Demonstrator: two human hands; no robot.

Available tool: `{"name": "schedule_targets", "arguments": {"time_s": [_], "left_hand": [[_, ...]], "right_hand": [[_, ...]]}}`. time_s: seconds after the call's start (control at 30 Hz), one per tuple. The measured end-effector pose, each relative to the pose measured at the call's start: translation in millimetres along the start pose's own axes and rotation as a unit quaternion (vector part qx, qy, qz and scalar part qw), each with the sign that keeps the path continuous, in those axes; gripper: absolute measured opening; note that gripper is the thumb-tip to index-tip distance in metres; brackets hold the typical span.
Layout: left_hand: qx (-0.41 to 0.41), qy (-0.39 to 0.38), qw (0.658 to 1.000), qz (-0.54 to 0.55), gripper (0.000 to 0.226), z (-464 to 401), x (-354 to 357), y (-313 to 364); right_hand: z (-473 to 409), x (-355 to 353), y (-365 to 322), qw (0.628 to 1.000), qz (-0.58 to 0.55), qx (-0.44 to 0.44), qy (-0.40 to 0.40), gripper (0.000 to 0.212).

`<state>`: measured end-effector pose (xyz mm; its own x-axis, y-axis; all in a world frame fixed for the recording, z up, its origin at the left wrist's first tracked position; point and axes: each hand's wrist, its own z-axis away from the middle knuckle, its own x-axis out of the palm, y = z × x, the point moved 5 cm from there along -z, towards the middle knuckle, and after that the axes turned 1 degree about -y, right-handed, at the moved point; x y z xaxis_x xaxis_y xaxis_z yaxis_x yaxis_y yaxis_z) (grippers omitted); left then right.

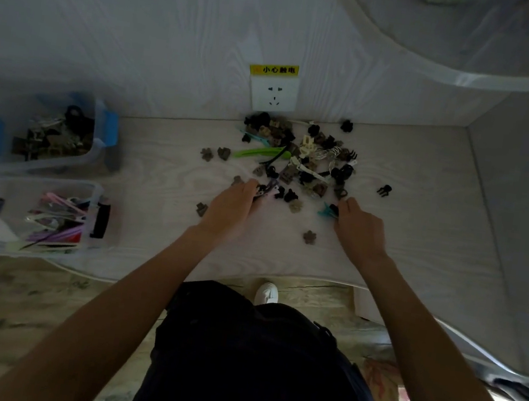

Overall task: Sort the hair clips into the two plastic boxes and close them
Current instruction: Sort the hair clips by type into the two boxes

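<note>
Dark trousers (253,368) nearest; pale wood-grain desk (423,222), wall socket (274,94) (yellow label); both hands' finger state unclear

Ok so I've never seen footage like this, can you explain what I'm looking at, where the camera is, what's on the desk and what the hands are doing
There is no machine here: a person is working with two bare hands. The one picture comes from a wide-angle camera worn on the head, looking forward and down, so both arms reach away from you and straight edges look bent.

On the pale desk lies a loose pile of hair clips, mostly small black and brown claw clips, plus a long green clip. A wall socket sits behind it.

At the left stand two open clear boxes: the far box holds dark claw clips, the near box holds long pink and purple clips.

The left hand is picking at clips at the pile's near edge. The right hand touches a teal clip. Whether either grips firmly is unclear.
</note>
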<state>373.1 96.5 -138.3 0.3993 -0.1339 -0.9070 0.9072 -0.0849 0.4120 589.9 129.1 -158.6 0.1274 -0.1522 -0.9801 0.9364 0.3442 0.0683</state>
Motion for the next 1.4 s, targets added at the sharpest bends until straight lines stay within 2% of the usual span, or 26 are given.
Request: {"name": "schedule_targets", "arguments": {"time_s": [0.1, 0.17, 0.23, 0.27, 0.33, 0.37, 0.4, 0.47, 0.53, 0.6, 0.7, 0.8, 0.87, 1.0, 1.1, 1.17, 1.27, 1.4], "left_hand": [[-0.053, -0.005, 0.992, 0.114, 0.026, 4, -8, -3], [-0.079, -0.016, 0.981, 0.177, 0.021, 8, -10, -10], [-0.086, -0.025, 0.974, 0.209, 0.014, 13, -16, -16], [-0.086, -0.026, 0.972, 0.218, 0.012, 16, -20, -20], [-0.092, -0.013, 0.969, 0.228, 0.013, 24, -34, -30], [-0.097, 0.002, 0.97, 0.223, 0.015, 31, -43, -37], [-0.103, 0.025, 0.971, 0.213, 0.017, 41, -57, -48], [-0.102, 0.052, 0.976, 0.184, 0.019, 56, -74, -60], [-0.119, 0.073, 0.978, 0.156, 0.02, 82, -98, -85], [-0.143, 0.081, 0.978, 0.126, 0.027, 109, -117, -116], [-0.187, 0.089, 0.972, 0.109, 0.028, 148, -138, -165], [-0.192, 0.058, 0.979, 0.031, 0.03, 173, -145, -208], [-0.183, 0.025, 0.983, 0.008, 0.031, 182, -145, -227], [-0.176, -0.039, 0.983, 0.029, 0.045, 192, -137, -245], [-0.18, 0.011, 0.982, 0.048, 0.04, 208, -140, -258], [-0.17, 0.073, 0.982, 0.029, 0.029, 221, -147, -265], [-0.16, 0.13, 0.978, -0.013, 0.016, 236, -156, -269], [-0.146, 0.113, 0.982, -0.03, 0.02, 245, -154, -283]], "right_hand": [[2, -1, -3, 1.0, 0.027, -0.005, 0.01, 0.037], [5, -12, -5, 0.999, 0.017, 0.019, 0.034, 0.032], [4, -19, -9, 0.995, -0.078, 0.051, 0.032, 0.018], [5, -22, -12, 0.984, -0.16, 0.075, 0.029, 0.022], [8, -36, -25, 0.943, -0.317, 0.097, 0.027, 0.023], [10, -44, -35, 0.908, -0.403, 0.108, 0.021, 0.016], [8, -51, -55, 0.868, -0.485, 0.11, 0.005, 0.012], [8, -56, -78, 0.769, -0.624, 0.132, -0.044, 0.019], [7, -61, -119, 0.708, -0.686, 0.123, -0.113, 0.02], [5, -69, -156, 0.671, -0.716, 0.096, -0.165, 0.02], [-2, -85, -213, 0.648, -0.729, 0.058, -0.211, 0.023], [-14, -100, -266, 0.67, -0.709, 0.02, -0.221, 0.019], [-21, -112, -301, 0.711, -0.669, -0.015, -0.218, 0.019], [-32, -127, -361, 0.795, -0.569, -0.087, -0.192, 0.023], [-39, -130, -397, 0.886, -0.405, -0.184, -0.131, 0.017], [-40, -127, -419, 0.923, -0.297, -0.224, -0.096, 0.024], [-40, -118, -445, 0.949, -0.186, -0.25, -0.053, 0.034], [-35, -110, -459, 0.948, -0.158, -0.272, -0.049, 0.035]]}}
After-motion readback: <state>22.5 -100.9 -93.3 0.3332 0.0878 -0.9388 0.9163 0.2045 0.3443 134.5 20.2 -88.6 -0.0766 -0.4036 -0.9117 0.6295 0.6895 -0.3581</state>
